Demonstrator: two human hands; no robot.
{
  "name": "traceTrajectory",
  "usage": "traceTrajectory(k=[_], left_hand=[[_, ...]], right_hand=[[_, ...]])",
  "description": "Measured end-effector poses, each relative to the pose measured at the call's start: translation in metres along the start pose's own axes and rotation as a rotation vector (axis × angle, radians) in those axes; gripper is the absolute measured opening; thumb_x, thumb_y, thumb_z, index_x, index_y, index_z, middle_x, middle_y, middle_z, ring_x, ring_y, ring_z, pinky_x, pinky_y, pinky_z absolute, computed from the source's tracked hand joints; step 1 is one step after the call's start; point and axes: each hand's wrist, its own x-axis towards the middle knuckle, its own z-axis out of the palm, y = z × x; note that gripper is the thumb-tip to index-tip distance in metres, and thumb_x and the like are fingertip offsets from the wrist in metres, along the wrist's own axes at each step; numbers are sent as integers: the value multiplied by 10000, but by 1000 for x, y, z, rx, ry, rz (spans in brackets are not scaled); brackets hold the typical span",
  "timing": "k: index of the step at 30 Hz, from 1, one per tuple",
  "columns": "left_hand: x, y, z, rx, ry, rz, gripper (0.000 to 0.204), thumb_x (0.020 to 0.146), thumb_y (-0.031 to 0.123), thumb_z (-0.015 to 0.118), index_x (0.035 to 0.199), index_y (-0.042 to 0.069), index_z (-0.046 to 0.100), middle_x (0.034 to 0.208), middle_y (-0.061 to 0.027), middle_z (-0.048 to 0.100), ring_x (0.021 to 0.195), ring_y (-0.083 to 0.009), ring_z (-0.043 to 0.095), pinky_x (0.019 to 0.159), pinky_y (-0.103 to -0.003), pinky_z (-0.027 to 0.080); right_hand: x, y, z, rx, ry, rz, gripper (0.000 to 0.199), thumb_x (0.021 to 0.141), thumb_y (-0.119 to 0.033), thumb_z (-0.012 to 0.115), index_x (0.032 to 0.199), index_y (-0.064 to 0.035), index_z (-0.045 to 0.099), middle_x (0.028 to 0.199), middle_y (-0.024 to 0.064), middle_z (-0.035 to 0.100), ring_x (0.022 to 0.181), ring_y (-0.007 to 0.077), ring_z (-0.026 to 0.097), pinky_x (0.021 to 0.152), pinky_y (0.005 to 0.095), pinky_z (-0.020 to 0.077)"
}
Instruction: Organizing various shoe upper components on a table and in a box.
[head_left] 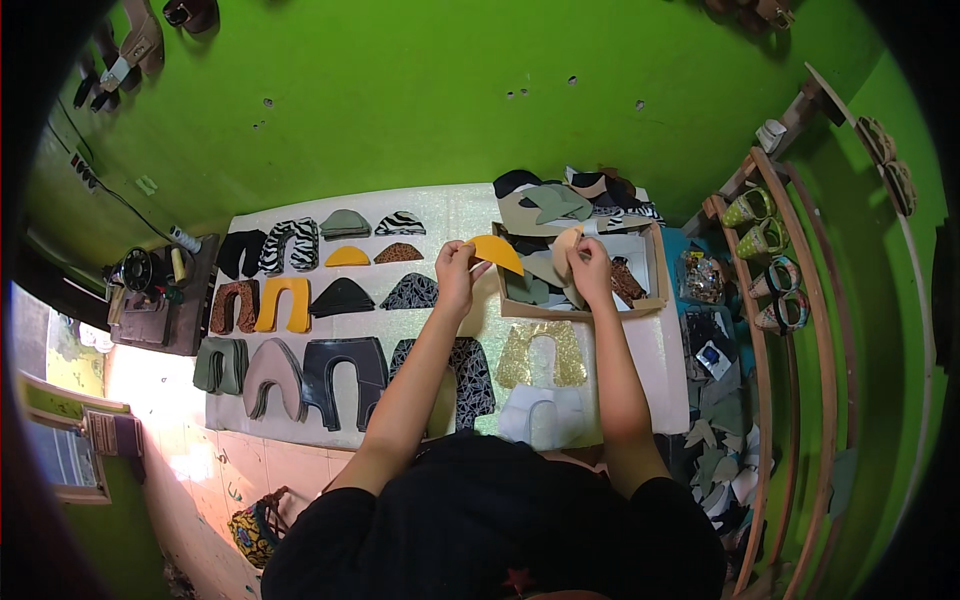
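My left hand (456, 270) holds up a yellow-orange, half-moon cut piece (497, 251) just left of an open cardboard box (655, 270). My right hand (590, 268) pinches a tan curved piece (566, 250) over the box, which is filled with mixed dark, green and patterned cut pieces. Between my forearms lies a gold glitter U-shaped piece (541, 354) on the white sheet (640, 360), with a white U-shaped piece (540, 412) below it.
Rows of cut shoe pieces cover the sheet's left part: zebra-striped (290, 243), yellow (284, 303), black (344, 370), grey-pink (273, 375). A sewing machine (140, 275) stands far left. A wooden rack (775, 250) with finished shoes is at right. Scraps (715, 450) pile at lower right.
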Motion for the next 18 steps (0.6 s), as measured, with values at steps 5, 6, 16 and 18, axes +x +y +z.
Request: traceTrajectory(k=[5, 6, 16, 18], left_hand=[[-13, 6, 4, -104, -106, -28, 118, 840, 88, 439, 914, 51, 354, 902, -135, 522, 779, -220, 597, 710, -346, 533], [-16, 8, 4, -105, -104, -21, 118, 840, 88, 439, 914, 51, 354, 902, -135, 522, 779, -220, 597, 710, -346, 533], [-47, 23, 7, 120, -197, 26, 177, 903, 120, 379, 1053, 30, 348, 989, -156, 535, 825, -225, 603, 719, -319, 529], [-52, 27, 3, 161, -226, 29, 223, 905, 116, 366, 1106, 22, 370, 1021, -141, 532, 850, -218, 599, 742, -318, 522]], right_hand=[[6, -11, -8, 307, 27, 430, 131, 796, -90, 516, 771, -6, 418, 713, 85, 557, 539, 116, 495, 513, 243, 404], [7, -21, -6, 311, 24, 425, 131, 796, -90, 516, 771, -6, 418, 713, 85, 557, 539, 116, 495, 513, 243, 404], [2, -114, -11, 201, -275, -31, 266, 640, -50, 647, 809, -19, 444, 829, 121, 444, 783, 279, 494, 678, 330, 416], [0, -134, -12, 206, -323, -58, 268, 635, -46, 652, 813, -24, 452, 833, 118, 448, 796, 282, 495, 688, 332, 418]])
